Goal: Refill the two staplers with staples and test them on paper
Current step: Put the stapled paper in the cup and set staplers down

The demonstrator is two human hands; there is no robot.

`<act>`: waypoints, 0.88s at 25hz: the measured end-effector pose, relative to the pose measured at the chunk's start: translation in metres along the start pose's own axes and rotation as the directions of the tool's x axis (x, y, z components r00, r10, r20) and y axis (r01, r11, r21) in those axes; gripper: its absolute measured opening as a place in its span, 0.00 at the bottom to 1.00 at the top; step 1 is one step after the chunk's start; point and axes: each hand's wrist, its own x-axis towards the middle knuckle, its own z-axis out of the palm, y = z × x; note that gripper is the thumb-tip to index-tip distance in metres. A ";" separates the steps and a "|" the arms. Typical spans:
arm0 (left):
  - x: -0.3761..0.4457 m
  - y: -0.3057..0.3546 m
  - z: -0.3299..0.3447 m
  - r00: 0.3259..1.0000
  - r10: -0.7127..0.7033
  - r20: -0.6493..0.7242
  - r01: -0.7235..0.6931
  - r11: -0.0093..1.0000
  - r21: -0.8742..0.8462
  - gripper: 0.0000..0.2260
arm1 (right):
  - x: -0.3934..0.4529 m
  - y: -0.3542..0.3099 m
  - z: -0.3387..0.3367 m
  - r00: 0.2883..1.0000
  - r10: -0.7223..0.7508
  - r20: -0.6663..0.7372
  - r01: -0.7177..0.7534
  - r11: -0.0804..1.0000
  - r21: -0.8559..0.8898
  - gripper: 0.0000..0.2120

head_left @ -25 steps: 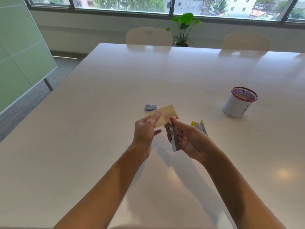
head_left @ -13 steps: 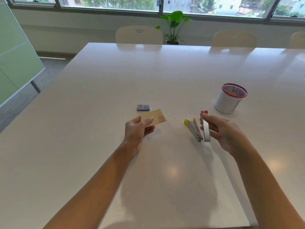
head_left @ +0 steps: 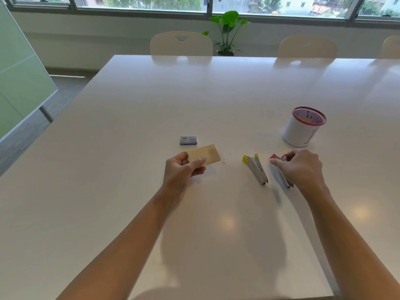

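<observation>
My left hand (head_left: 183,171) pinches a small tan paper card (head_left: 205,155) just above the white table (head_left: 129,126). A metal stapler with yellow ends (head_left: 255,168) lies on the table to the right of the card. Right beside it, my right hand (head_left: 300,169) rests over a metal stapler with red ends (head_left: 279,167), fingers curled on it as it touches the table. A small blue staple box (head_left: 188,140) lies just behind the card.
A white cup with a red mesh rim (head_left: 303,127) stands behind my right hand. Pale chairs (head_left: 181,44) and a potted plant (head_left: 227,31) line the table's far edge. A green glass panel (head_left: 19,79) stands off the left side.
My right hand carried the red stapler away from the card, to the right, and lowered it onto the table beside the yellow stapler. My left hand lowered the card slightly.
</observation>
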 end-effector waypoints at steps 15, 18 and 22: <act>0.006 -0.008 -0.002 1.000 0.022 0.008 -0.022 1.000 -0.016 0.07 | 0.004 -0.036 0.007 0.934 -0.338 -0.112 0.343 0.939 0.032 0.20; 0.006 -0.003 -0.006 0.998 -0.035 0.059 0.041 0.995 -0.095 0.07 | -0.010 -0.059 0.016 0.780 -0.626 -0.014 0.621 0.770 0.144 0.22; 0.003 0.006 -0.012 0.981 -0.082 0.174 0.117 0.972 -0.202 0.18 | -0.023 -0.079 0.036 0.451 -0.878 0.163 0.888 0.459 0.013 0.27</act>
